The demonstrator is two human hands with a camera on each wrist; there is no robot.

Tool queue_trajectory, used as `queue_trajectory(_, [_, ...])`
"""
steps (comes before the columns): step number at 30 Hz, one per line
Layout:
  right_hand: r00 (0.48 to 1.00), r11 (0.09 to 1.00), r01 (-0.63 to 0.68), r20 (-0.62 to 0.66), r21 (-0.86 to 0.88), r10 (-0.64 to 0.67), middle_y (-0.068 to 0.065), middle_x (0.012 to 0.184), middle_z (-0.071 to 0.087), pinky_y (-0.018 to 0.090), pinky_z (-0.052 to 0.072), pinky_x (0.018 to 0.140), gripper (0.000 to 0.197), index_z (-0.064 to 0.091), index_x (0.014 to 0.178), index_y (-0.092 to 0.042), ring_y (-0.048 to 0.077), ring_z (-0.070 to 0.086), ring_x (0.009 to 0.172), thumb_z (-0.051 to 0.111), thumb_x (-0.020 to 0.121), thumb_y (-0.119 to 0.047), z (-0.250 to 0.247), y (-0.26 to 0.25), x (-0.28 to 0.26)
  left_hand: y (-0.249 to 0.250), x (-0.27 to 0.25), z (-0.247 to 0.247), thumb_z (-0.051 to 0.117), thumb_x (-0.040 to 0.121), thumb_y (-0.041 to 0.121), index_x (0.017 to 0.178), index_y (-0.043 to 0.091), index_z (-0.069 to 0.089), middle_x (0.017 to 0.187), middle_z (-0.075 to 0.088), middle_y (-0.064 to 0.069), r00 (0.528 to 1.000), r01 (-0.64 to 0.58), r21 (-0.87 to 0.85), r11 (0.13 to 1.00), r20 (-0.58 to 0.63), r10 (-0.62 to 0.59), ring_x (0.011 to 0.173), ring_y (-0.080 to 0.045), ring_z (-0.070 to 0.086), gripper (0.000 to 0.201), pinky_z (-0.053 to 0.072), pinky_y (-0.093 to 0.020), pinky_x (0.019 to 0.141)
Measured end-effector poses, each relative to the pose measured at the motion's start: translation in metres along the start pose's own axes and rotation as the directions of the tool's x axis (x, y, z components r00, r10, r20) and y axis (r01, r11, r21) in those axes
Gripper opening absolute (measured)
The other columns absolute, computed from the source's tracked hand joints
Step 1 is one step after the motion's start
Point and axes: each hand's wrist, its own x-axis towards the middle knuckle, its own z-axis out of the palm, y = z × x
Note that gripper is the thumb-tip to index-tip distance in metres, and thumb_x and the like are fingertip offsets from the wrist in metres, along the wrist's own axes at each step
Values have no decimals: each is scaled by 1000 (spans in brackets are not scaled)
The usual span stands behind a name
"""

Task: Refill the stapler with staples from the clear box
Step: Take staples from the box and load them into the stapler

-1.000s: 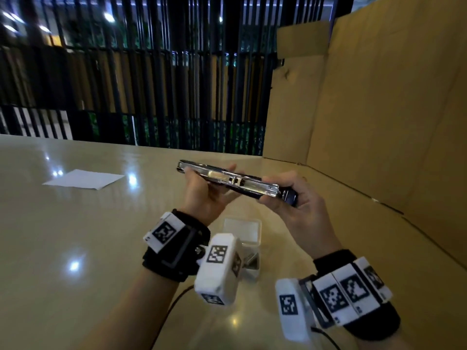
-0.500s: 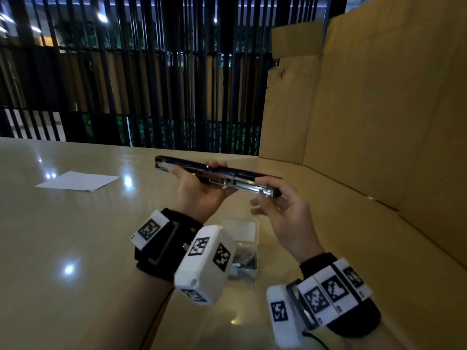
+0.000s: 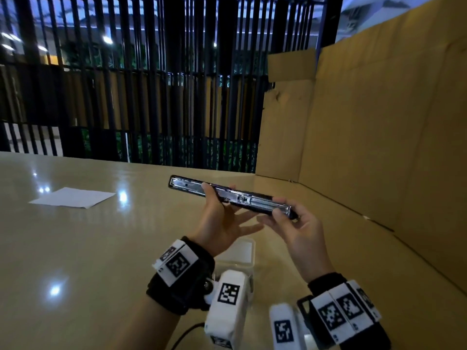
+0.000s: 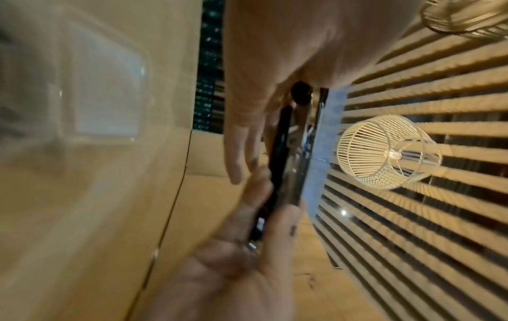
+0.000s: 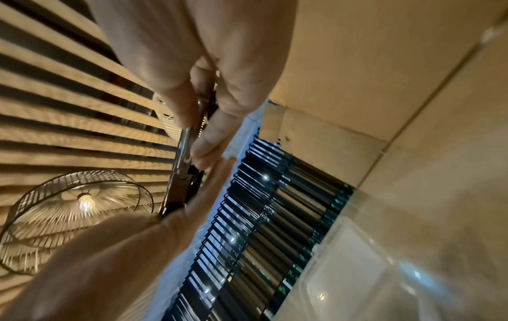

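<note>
A long black and chrome stapler (image 3: 242,198), folded out flat with its metal channel facing up, is held level above the table. My left hand (image 3: 217,218) holds it left of the middle, thumb on top and fingers stretched out underneath. My right hand (image 3: 295,228) pinches the right end, thumb on top, fingers below. The wrist views show the stapler (image 4: 288,152) (image 5: 181,173) edge-on between both hands. The clear box (image 3: 242,251) sits on the table under my hands, partly hidden by my left wrist; its contents are not visible here.
A white sheet of paper (image 3: 73,198) lies on the glossy beige table (image 3: 101,248) to the far left. Cardboard walls (image 3: 366,147) close off the right side and back right corner. A black barred railing (image 3: 151,97) runs behind the table.
My right hand has turned from wrapping over the stapler's right end to holding it from below. My left fingers have stretched out under the stapler, which stays level.
</note>
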Motion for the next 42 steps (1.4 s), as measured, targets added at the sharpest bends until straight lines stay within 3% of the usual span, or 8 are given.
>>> queue_trajectory(6, [991,991,-122,63,58,118,9,94,65,19,58,69,23,62,90,-17,7,69,70,51,87,3,-3,15,3,13,-2,-8,20,88,66,97,11,47,113,59,-20,992,95,-166,982,104,-78,96,-43,60,62,50,-66,75])
queue_trajectory(9, [984,985,-168,63,42,165,3,87,64,23,58,70,24,62,89,-20,5,66,67,52,86,2,-4,23,3,10,0,-7,22,90,63,95,9,44,107,58,-20,997,49,-168,985,70,-38,97,-44,57,58,50,-63,81])
queue_trajectory(18, [984,982,-155,67,-110,163,10,102,55,21,58,67,25,59,93,-26,13,58,80,56,86,-3,3,32,-4,11,6,-15,23,90,62,90,11,45,101,60,-17,999,-51,18,999,-6,51,87,-34,63,55,57,-49,60])
queue_trajectory(24, [981,935,-173,25,-311,191,-4,116,51,39,52,87,29,55,114,-23,19,57,98,59,86,-17,8,33,-6,26,3,-24,25,91,59,88,13,47,96,62,-15,988,-135,171,976,-50,145,87,-27,65,51,58,-48,62])
queue_trajectory(27, [984,847,-124,45,-516,172,-2,120,49,28,42,89,29,57,115,-22,14,49,107,58,86,-25,3,33,-6,40,1,-34,25,92,59,87,14,48,96,63,-14,968,-208,217,954,-91,232,88,-27,65,50,58,-48,63])
queue_trajectory(31, [917,680,-41,243,-732,316,-20,87,47,13,34,69,17,65,101,-18,-4,44,85,56,88,-22,-1,30,-6,53,-1,-44,25,92,59,86,15,48,100,63,-15,955,-240,218,946,-121,270,89,-29,65,50,61,-43,58])
queue_trajectory(39, [782,216,252,330,-943,529,3,105,48,37,39,95,13,70,93,-23,23,36,111,62,82,-24,37,44,1,52,-1,-49,25,92,59,85,14,47,94,63,-14,948,-239,207,949,-163,274,86,-27,65,50,60,-44,57])
queue_trajectory(42, [768,156,321,353,-934,534,7,117,48,37,39,93,14,69,94,-22,25,35,115,61,82,-22,48,48,1,50,-1,-46,25,92,58,86,14,47,92,63,-14,951,-236,214,948,-150,270,85,-27,65,50,59,-45,61])
